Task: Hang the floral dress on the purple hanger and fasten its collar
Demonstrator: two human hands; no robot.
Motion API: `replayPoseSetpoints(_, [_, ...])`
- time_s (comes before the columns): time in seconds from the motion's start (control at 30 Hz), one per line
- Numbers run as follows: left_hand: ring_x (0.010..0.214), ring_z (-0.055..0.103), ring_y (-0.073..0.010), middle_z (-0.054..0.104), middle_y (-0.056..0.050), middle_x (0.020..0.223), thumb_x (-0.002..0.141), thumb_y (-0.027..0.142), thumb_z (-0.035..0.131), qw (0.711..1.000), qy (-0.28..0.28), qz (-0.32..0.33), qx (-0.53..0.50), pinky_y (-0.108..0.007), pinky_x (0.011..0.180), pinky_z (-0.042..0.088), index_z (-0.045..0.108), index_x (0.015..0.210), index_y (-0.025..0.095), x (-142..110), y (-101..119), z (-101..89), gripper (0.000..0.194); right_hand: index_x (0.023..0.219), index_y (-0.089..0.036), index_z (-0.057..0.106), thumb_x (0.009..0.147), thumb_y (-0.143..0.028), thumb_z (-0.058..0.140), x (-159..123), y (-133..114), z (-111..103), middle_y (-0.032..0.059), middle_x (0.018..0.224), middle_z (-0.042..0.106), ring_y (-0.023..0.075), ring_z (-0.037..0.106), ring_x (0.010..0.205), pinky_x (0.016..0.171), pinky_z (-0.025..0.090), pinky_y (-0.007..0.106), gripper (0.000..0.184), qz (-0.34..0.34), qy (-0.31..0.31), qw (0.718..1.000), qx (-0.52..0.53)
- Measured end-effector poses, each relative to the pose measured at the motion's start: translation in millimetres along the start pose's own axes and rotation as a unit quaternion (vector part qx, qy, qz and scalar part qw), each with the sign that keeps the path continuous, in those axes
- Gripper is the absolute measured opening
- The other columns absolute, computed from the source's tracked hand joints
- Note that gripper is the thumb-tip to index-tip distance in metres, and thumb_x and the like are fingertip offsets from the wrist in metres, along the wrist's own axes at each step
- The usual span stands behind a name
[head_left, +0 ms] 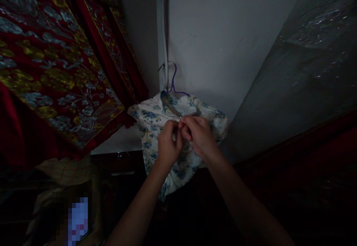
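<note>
A white shirt with a blue and yellow floral print (152,117) hangs on a purple hanger (173,78) against the wall. Both of my hands meet at the front of its collar opening. My left hand (169,140) pinches the shirt's edge with thumb and forefinger. Close beside it, my right hand (196,130) is closed with curled fingers on the opposite edge, the fingertips of the two hands nearly touching. Any button or fastening between them is too small and dark to make out.
Red cloth embroidered in gold and silver (61,60) hangs at the left. A pale strap (164,34) runs down the white wall (223,34) to the hanger. Translucent plastic sheeting (306,67) covers the right side. A pixelated patch (78,218) lies low at left.
</note>
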State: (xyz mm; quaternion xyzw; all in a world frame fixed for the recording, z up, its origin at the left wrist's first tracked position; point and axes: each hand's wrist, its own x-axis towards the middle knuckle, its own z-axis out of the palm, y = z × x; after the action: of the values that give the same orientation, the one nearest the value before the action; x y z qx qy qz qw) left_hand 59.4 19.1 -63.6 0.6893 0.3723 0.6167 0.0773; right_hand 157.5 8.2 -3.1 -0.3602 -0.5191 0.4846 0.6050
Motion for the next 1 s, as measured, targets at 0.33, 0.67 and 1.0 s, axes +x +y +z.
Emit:
replayPoseSetpoints(0.33, [0.072,0.06,-0.0156,0.061,0.0,0.079,0.091,0.01,0.053,0.995,-0.094,-0.018,-0.015,-0.027,0.069,0.045,0.055,0.092,0.021,10,0,-7.2,0.011,0.053,-0.018,0.058,0.071,-0.035,0.059,10,16,-16,-0.0075,0.034,0.04,0.0055,0.032,0.032,0.039,0.024,0.02,0.025,-0.009,0.027,0.999,0.029])
replayPoseSetpoints(0.67, [0.08,0.061,-0.0144,0.064,-0.002,0.084,0.098,0.022,0.057,0.986,-0.017,0.141,0.083,-0.026,0.074,0.047,0.062,0.091,0.017,58,25,-45.5,0.01,0.057,-0.02,0.058,0.077,-0.034,0.051,1,52,-20,-0.0058,0.04,0.045,0.009,0.04,0.037,0.04,0.028,0.022,0.026,-0.051,0.0,0.99,-0.13])
replayPoseSetpoints(1.0, [0.062,0.056,-0.0135,0.055,0.002,0.062,0.093,0.017,0.051,0.843,0.274,-0.333,-0.322,-0.026,0.069,0.05,0.053,0.069,0.02,57,-77,-144.5,0.024,0.05,-0.021,0.051,0.072,-0.032,0.051,-28,80,-28,-0.0059,0.039,0.041,0.0084,0.037,0.037,0.04,0.025,0.022,0.025,-0.006,-0.039,0.989,-0.14])
